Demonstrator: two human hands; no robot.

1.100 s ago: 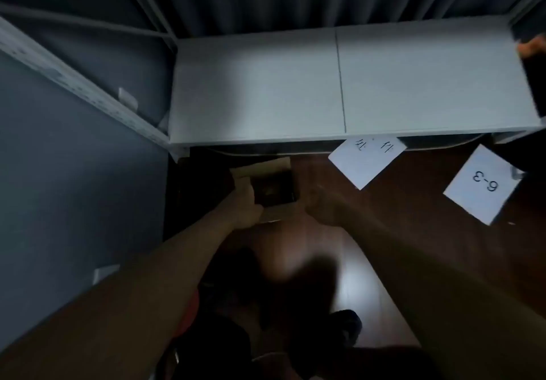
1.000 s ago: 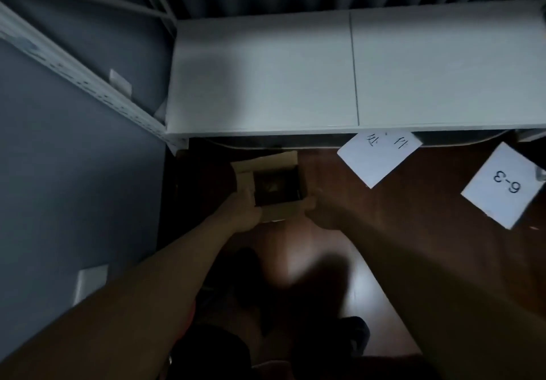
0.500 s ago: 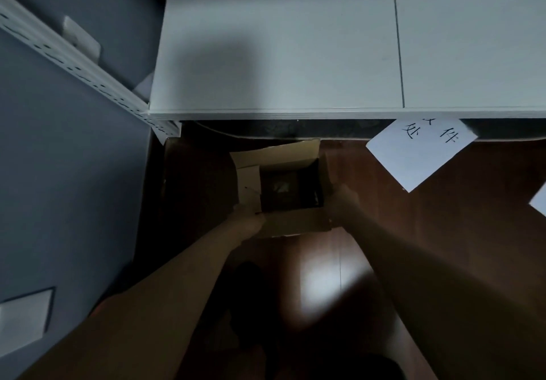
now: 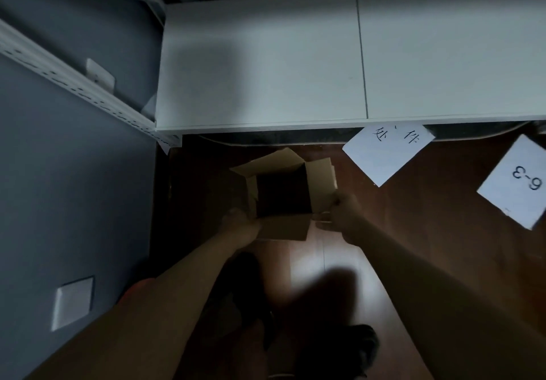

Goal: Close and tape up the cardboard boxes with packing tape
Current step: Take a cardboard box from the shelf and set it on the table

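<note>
Hands at an open brown cardboard box (image 4: 283, 199) on dark wooden floor (image 4: 413, 232).
Left hand (image 4: 240, 226) grips its near-left corner; right hand (image 4: 344, 214) pinches the right flap.

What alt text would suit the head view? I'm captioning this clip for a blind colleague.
An open cardboard box sits on a dark wooden floor, flaps spread; the left hand touches its near left corner and the right hand its right flap. A white table stands behind, and two paper sheets lie right, one reading 6-3.
</note>
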